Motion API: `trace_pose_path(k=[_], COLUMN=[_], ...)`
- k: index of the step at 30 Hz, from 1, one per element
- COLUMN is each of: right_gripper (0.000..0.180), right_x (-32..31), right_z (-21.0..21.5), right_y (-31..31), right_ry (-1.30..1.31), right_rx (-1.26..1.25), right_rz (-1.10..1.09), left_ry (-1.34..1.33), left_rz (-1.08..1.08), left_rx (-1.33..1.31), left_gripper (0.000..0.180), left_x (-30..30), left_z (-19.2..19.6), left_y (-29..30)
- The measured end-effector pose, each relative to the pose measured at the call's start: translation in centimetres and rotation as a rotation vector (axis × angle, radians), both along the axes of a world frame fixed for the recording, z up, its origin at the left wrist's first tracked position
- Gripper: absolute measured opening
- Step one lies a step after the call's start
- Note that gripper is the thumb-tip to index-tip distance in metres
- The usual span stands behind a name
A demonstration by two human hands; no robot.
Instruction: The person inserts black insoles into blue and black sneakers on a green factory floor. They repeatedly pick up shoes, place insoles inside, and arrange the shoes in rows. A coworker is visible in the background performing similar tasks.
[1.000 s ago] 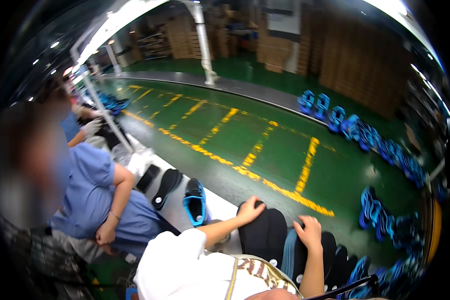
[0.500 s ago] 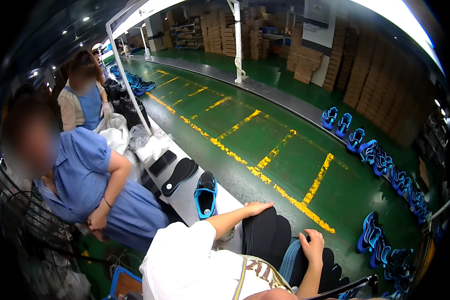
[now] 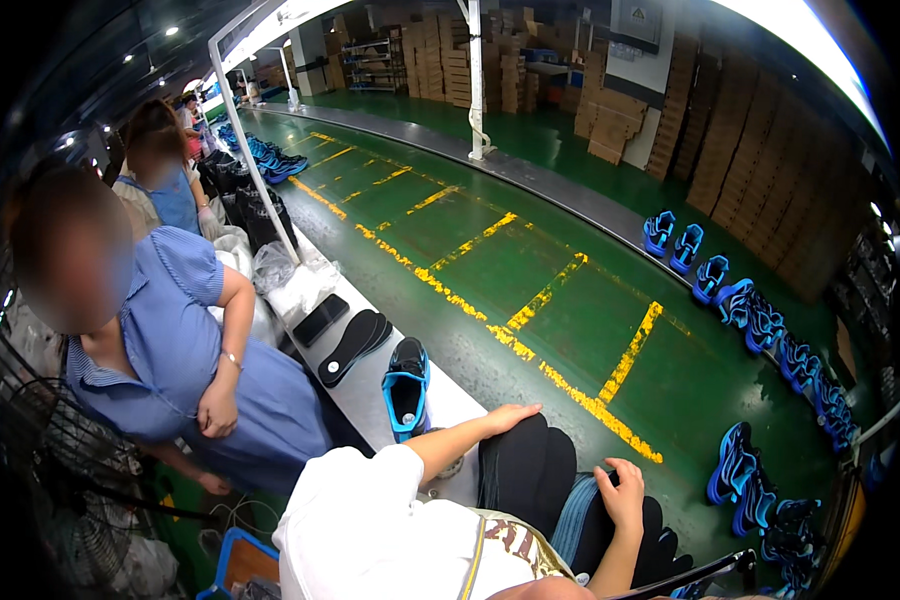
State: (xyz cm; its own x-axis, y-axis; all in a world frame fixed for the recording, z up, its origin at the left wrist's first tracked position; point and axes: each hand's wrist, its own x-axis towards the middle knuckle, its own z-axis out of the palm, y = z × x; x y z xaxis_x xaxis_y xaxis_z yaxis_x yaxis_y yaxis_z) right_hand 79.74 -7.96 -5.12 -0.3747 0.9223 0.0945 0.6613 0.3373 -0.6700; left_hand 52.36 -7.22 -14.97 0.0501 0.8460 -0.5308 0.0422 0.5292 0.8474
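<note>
My left hand (image 3: 511, 418) lies flat with fingers stretched on the top end of a stack of black insoles (image 3: 525, 465). My right hand (image 3: 622, 492) rests, fingers apart and slightly bent, over another stack of black insoles with blue edges (image 3: 576, 510). Neither hand grips anything I can see. Left of my left forearm, a single black and blue sneaker (image 3: 406, 388) stands on the white bench (image 3: 452, 405), its opening facing me. Beyond it lie a few loose black insoles (image 3: 355, 347), and behind these a dark phone (image 3: 321, 320).
Beside the bench at left stands a person in a blue dress (image 3: 185, 330); another person (image 3: 170, 190) is farther back. Clear plastic bags (image 3: 300, 285) lie near a white post (image 3: 255, 150). Blue sneakers (image 3: 735, 300) line the right side. A blue crate (image 3: 238, 560) sits low left.
The person in the blue dress has shifted and turned, their arms now lower and apart. My view has moved slightly; my hands stay on the insoles.
</note>
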Motion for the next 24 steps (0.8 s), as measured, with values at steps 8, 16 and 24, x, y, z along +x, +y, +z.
trace_pose_path(k=[8,16,24], right_gripper=[0.026,0.024,0.025], right_x=[1.0,1.9,2.7], right_z=[0.0,0.2,-0.3], right_y=[0.3,0.2,0.0], right_ry=[0.061,0.146,0.053], right_rx=[-0.013,-0.028,0.106], right_rz=[0.002,0.015,0.005], left_ry=[0.131,0.213,0.159], left_rz=[0.058,0.111,0.101], left_rx=[0.039,0.097,0.085], left_gripper=[0.06,0.065,0.055], left_x=[0.7,1.5,2.1], left_z=[0.6,0.0,-1.9], left_y=[0.1,-0.4,0.9])
